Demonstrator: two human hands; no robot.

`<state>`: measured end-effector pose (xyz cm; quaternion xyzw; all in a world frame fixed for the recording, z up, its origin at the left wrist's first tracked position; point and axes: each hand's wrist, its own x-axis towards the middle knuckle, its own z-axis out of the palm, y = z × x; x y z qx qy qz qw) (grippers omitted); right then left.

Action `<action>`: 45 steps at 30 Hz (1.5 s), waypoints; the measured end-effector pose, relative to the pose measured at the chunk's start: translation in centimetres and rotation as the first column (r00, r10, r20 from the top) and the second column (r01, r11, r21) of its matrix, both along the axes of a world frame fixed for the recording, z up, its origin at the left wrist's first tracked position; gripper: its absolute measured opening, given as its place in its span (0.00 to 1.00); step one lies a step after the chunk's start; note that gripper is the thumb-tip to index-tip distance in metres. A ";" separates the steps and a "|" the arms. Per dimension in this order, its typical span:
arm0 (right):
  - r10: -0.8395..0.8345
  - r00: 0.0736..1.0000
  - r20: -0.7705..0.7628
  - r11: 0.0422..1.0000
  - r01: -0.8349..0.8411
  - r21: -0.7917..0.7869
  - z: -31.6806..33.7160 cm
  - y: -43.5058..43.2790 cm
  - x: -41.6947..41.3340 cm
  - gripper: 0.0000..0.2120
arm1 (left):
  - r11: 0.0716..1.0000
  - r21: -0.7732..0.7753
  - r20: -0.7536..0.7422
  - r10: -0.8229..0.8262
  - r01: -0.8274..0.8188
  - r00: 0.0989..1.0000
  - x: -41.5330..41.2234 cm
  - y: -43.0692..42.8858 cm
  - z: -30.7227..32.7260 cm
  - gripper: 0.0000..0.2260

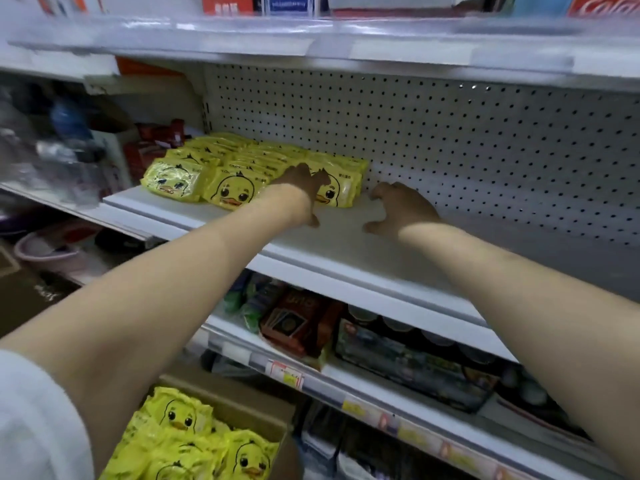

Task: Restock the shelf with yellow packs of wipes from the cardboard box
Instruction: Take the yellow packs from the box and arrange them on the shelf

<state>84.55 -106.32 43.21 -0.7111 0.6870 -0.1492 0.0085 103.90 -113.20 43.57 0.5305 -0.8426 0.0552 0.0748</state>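
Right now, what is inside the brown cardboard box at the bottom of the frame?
Yellow duck-print packs of wipes lie in the brown cardboard box; whatever lies beneath the top layer is covered.

One wide camera sat on the person's head, looking forward and down along both arms. It faced the shelf [346, 247] close up, under the left hand [298, 188] and right hand [401, 209], with the cardboard box [242, 407] low beneath the left arm.

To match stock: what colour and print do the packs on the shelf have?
Yellow packs with a cartoon duck face; head view.
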 end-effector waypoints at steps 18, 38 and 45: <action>0.311 0.950 -0.016 0.944 -0.307 0.123 -6.3 20.7 11.9 0.31 | 0.925 0.214 -0.078 0.337 -0.315 0.938 14.2 28.0 -7.0 0.39; 0.492 0.870 -0.018 0.805 -0.447 0.390 -18.9 17.4 27.0 0.29 | 0.775 0.428 0.022 0.505 -0.464 0.863 28.7 29.9 -19.3 0.34; 0.404 0.915 -0.005 0.739 -0.323 0.591 -27.2 11.3 31.6 0.29 | 0.670 0.600 0.113 0.471 -0.438 0.875 36.1 23.3 -27.5 0.36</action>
